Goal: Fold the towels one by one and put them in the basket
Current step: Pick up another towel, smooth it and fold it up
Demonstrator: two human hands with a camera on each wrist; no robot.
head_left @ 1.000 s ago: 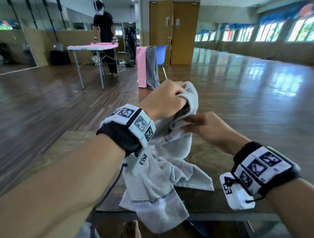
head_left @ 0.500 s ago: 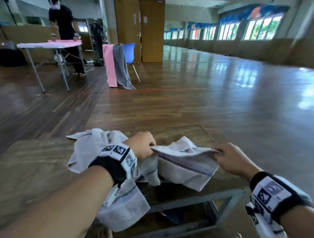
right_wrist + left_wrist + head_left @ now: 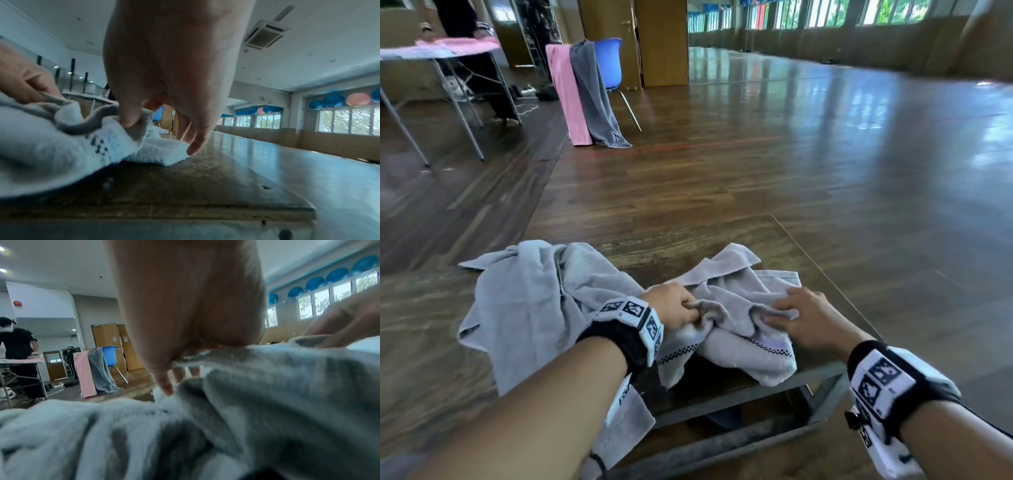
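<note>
The grey towel (image 3: pixel 726 308) lies rumpled on the near part of the wooden table (image 3: pixel 722 240), its checked-trim hem spilling over the near edge. The left hand (image 3: pixel 676 306) has its fingers curled into a pinch on a bunched fold near the towel's middle; the left wrist view shows cloth gathered under the knuckles. The right hand (image 3: pixel 803 317) rests on the towel's right part, fingers spread across the top. In the right wrist view its thumb presses a fold of cloth while the other fingers reach down beside the towel's edge, so it reads as a light pinch rather than a full grasp.

To the left, touching this towel, a second grey towel (image 3: pixel 527 291) sits in a loose heap, part of it hanging off the near edge under the left forearm. No basket shows in any view.

Judging from this, the towel is not yet flat, so folding has barely begun. The risks: the overhanging hem may drag the cloth off the table if the hands let go; the left forearm may snag the neighbouring heap and pull it along; and folding over the bunched middle would trap creases.

Far off stand a blue chair (image 3: pixel 609 65) draped with pink and grey cloths and another person at a table (image 3: pixel 431 54).
</note>
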